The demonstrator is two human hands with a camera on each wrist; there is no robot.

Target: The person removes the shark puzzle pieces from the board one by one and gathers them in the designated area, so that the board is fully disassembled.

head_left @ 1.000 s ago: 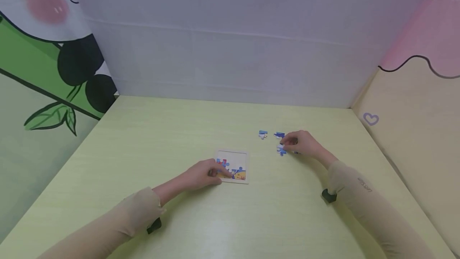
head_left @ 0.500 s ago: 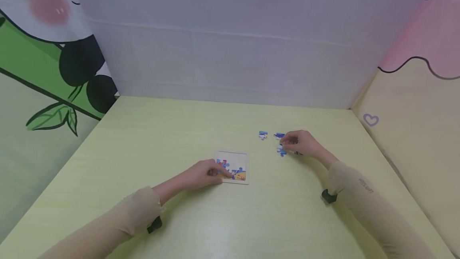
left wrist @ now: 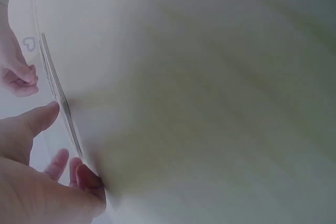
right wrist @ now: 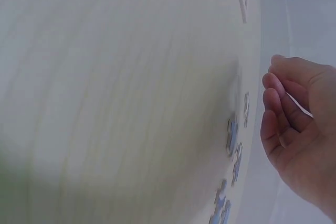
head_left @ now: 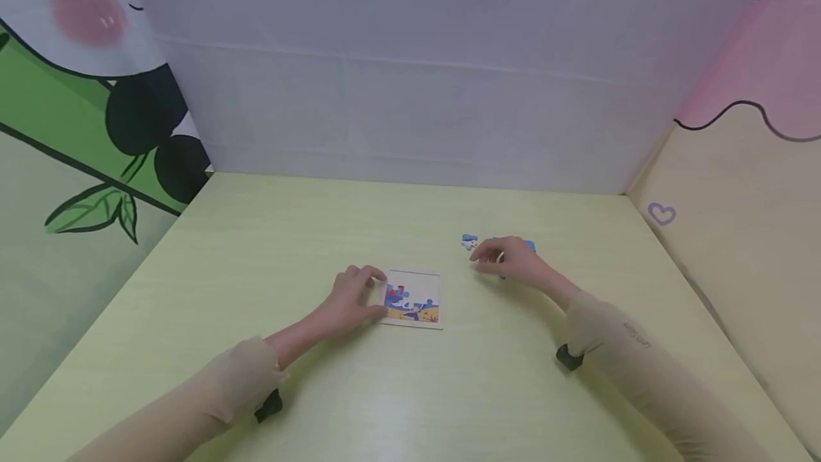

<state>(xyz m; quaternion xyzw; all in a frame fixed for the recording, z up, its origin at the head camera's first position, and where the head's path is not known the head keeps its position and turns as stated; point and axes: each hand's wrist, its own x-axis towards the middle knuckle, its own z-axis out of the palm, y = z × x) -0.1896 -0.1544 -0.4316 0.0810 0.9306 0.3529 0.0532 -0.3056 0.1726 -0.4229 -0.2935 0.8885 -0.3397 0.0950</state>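
Note:
In the head view a jigsaw board [head_left: 417, 278] with a pale frame lies at mid-table, its lower and left parts filled with coloured pieces. My left hand [head_left: 349, 301] is at its left side, with thumb and index finger spread along that edge. The left wrist view shows the board [left wrist: 64, 103] nearly edge-on beside the thumb. My right hand [head_left: 509, 259] hovers over loose jigsaw pieces, fingers loosely bent, partly hiding them. A blue-and-white piece [head_left: 470, 241] lies left of it. In the right wrist view no piece shows in the right hand [right wrist: 302, 119].
Several loose pieces [right wrist: 231, 136] lie in a group on the pale wooden table [head_left: 256, 234]. A plain cloth wall [head_left: 410, 105] stands behind, with printed panels on both sides. Black wrist straps [head_left: 569, 358] sit under both cuffs.
My left hand has drawn back from the pieces on the board to its left edge, uncovering them. My right hand has shifted left and slightly nearer, uncovering a piece at the right.

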